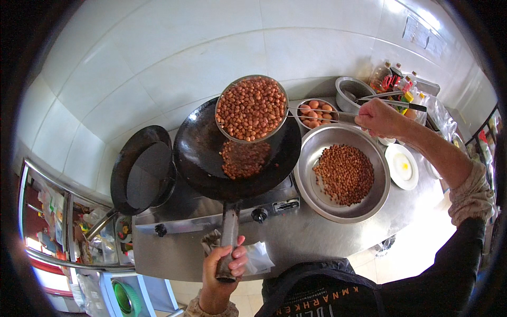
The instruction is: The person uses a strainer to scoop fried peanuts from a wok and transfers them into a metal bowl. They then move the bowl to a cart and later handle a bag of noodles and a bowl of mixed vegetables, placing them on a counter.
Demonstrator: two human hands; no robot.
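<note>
My left hand (226, 263) is wrapped around the metal handle (229, 237) of a black wok (198, 158) on the gas stove. My right hand (378, 117) grips the long wire handle of a round strainer (285, 113). The strainer is heaped with reddish-brown peanuts (253, 107) and hangs above the wok's far side. More peanuts (245, 158) lie in the bottom of the wok, partly hidden by the strainer. Right of the wok, a wide steel basin (317, 198) holds a further pile of peanuts (344, 174).
Behind the basin are a bowl of brown eggs (315, 113), a metal pot (348, 87) with utensils and several bottles (382, 75). White plates (401, 166) sit at the right. A second black wok (146, 174) holding dark liquid stands left. Tiled wall (198, 51) rises behind.
</note>
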